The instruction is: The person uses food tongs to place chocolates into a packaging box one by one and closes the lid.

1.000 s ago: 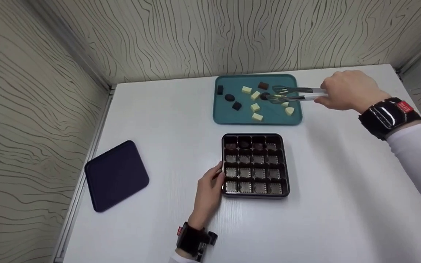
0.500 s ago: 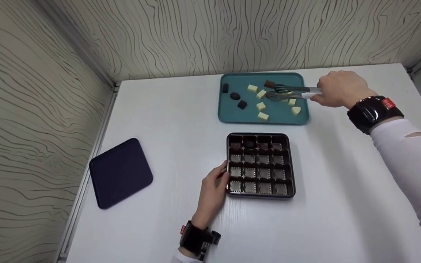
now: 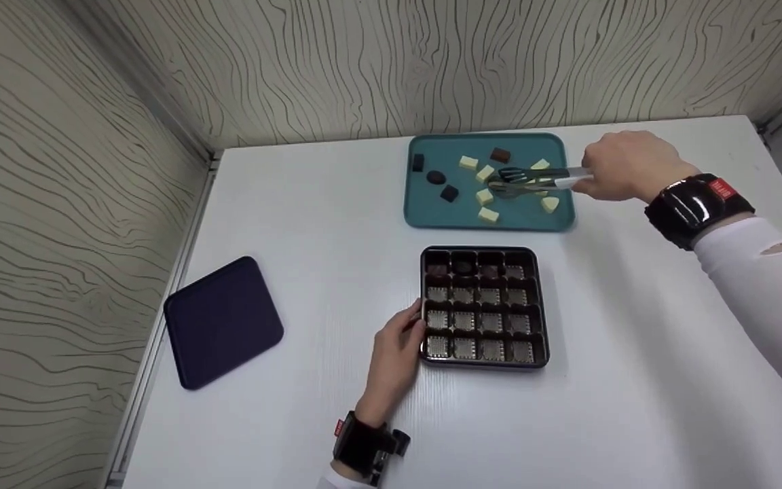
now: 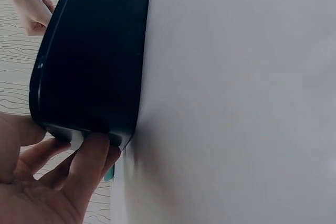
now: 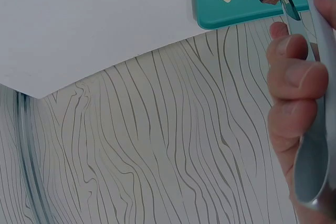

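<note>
My right hand (image 3: pixel 625 166) grips silver tongs (image 5: pixel 320 93) over the teal tray (image 3: pixel 421 216). In the head view the tongs' two tips lie close together around a dark round chocolate, which they mostly hide. On the tray lie white chocolates (image 3: pixel 489 215), a brown square one (image 3: pixel 500 155), and several dark pieces (image 3: pixel 436 177). My left hand (image 3: pixel 393 353) presses its fingertips and thumb against the left wall of the dark box (image 3: pixel 483 365). The left wrist view shows those fingers (image 4: pixel 89 163) low on the wall. In the box's divided insert, three chocolates (image 3: pixel 463 266) sit in the back row.
A dark blue square lid (image 3: pixel 225 322) lies at the left of the white table (image 3: pixel 337 210). Wood-patterned panels (image 3: pixel 391 68) stand along the table's back and sides. The tray is behind the box, near the table's back edge.
My right hand has drawn the tongs' tips slightly nearer, and they have come closer together, uncovering the white pieces at the right. My left hand stays at the box. The head view has shifted a little.
</note>
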Demonstrator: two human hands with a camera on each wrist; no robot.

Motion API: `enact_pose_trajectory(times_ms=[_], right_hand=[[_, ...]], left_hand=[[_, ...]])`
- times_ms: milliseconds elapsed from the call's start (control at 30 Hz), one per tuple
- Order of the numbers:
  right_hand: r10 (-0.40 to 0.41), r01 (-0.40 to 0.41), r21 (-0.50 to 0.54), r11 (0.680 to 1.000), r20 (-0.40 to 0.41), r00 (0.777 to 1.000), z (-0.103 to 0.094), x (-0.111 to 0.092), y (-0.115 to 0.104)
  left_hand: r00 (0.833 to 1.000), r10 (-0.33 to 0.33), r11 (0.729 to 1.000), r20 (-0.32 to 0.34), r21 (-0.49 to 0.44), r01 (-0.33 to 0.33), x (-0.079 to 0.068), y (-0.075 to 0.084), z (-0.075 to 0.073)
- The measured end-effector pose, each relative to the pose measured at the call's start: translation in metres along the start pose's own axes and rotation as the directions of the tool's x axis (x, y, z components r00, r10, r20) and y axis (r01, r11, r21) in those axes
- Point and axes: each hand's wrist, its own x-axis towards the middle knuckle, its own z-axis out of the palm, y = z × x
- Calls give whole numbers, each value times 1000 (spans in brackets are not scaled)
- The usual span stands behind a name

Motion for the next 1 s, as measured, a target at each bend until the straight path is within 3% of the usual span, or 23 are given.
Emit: enact_pose_trajectory(times_ms=[433,800,1000], right_hand=[[36,-36,13,999,37,999,-18,12,-8],[31,-25,-59,998,97,995,-42,24,-19],[11,-7,-52,999,89,996,-45,30,-25]], left_hand=[[1000,-15,1000,7,-15,15,1,-1,0],[1000,20,1000,11,-2,-20,3,1,4],[1000,-15,999,2,-30,15,2,3,2]])
